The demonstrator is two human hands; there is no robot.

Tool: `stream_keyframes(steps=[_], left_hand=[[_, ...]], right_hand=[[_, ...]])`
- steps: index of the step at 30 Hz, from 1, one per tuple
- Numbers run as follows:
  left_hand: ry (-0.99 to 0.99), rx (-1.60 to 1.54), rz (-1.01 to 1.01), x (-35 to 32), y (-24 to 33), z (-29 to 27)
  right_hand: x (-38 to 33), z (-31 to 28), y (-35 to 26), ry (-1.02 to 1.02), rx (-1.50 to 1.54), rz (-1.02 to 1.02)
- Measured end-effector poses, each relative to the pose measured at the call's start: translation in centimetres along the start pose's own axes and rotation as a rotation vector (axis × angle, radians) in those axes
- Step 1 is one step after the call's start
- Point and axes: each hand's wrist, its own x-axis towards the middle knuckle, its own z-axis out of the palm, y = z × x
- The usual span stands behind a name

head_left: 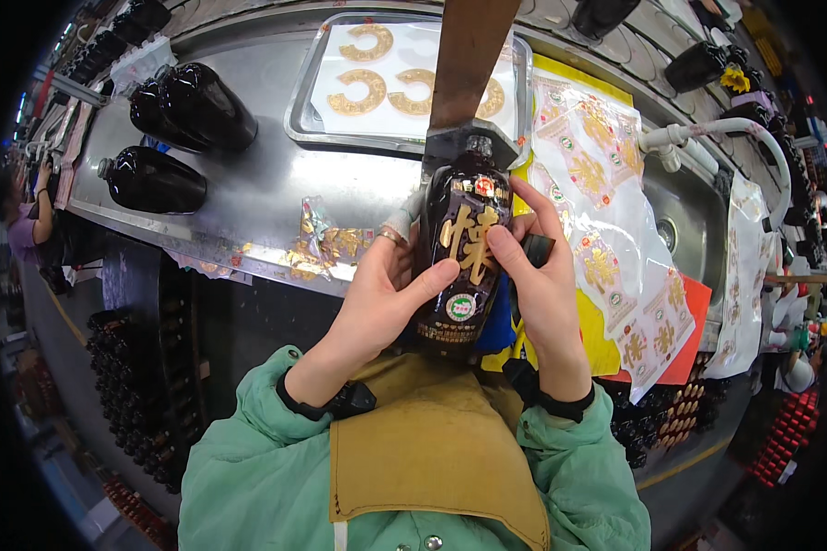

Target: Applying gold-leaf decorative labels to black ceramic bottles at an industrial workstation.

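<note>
A dark glossy bottle stands out in front of me, neck away from me, with a large gold character, a small red emblem and a green round emblem on its face. My left hand grips its left side, thumb lying across the front; a pale wrap covers one finger. From the right, my right hand holds it too, with the thumb pressed on the edge of the gold character and the index finger near the shoulder. The fingers behind the bottle are hidden.
Left on the metal bench are several dark bottles and gold scraps. A metal tray holds C-shaped gold decals. Printed decal sheets lie at right beside a sink. A brown upright board rises ahead.
</note>
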Motion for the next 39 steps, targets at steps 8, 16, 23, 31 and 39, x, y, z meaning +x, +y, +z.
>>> stream_keyframes(steps=[8, 16, 23, 31, 39], left_hand=[[0.005, 0.020, -0.051, -0.2, 0.1, -0.1], [0.004, 0.036, -0.026, -0.2, 0.1, 0.0], [0.035, 0.047, -0.014, -0.3, 0.0, 0.3], [0.052, 0.055, -0.007, -0.2, 0.0, 0.6], [0.072, 0.253, 0.039, -0.2, -0.1, 1.2]], right_hand=[[0.0, 0.3, 0.0, 0.010, -0.023, -0.019], [0.1, 0.1, 0.4, 0.014, -0.024, -0.012], [0.2, -0.4, -0.3, -0.017, -0.060, -0.026], [1.7, -3.2, -3.4, -0.041, -0.171, -0.336], [1.9, -1.7, -7.8, -0.143, -0.747, -0.756]])
